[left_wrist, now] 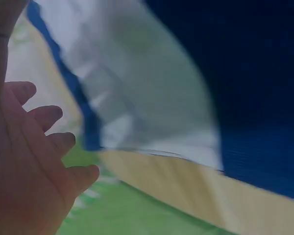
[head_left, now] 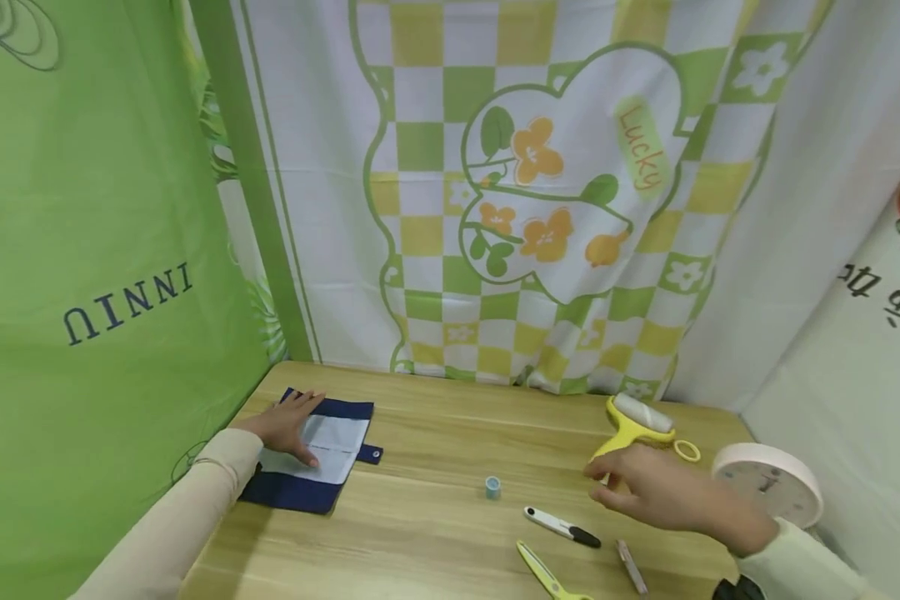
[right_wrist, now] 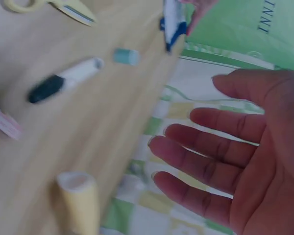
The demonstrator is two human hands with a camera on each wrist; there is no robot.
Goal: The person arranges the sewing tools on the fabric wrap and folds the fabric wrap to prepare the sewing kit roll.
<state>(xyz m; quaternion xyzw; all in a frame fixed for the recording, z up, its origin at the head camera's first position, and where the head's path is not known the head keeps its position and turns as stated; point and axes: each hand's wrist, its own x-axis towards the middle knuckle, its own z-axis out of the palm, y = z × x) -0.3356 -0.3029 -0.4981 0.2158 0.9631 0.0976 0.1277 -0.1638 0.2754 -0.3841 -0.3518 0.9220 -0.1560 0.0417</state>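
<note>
An unfolded navy-and-white fabric roll or pouch [head_left: 337, 458], with a snap tab on its right side, lies on the left of the table. My left hand [head_left: 281, 427] is over its left part, fingers spread; in the left wrist view the fingers [left_wrist: 63, 144] hold nothing. On the right, my right hand [head_left: 660, 492] is above the table beside the yellow handle of a lint roller [head_left: 630, 429]. The right wrist view shows the fingers [right_wrist: 191, 156] relaxed, the palm bare, and the handle end [right_wrist: 81, 205] apart from them.
A small light-blue spool-like cylinder [head_left: 492, 487], a white-and-black slim cutter [head_left: 562, 527], yellow scissors [head_left: 543, 573] and a pinkish stick [head_left: 631, 567] lie between the hands. A round pink-rimmed clock [head_left: 768, 483] stands at the right. Curtains [head_left: 420, 250] hang behind the table.
</note>
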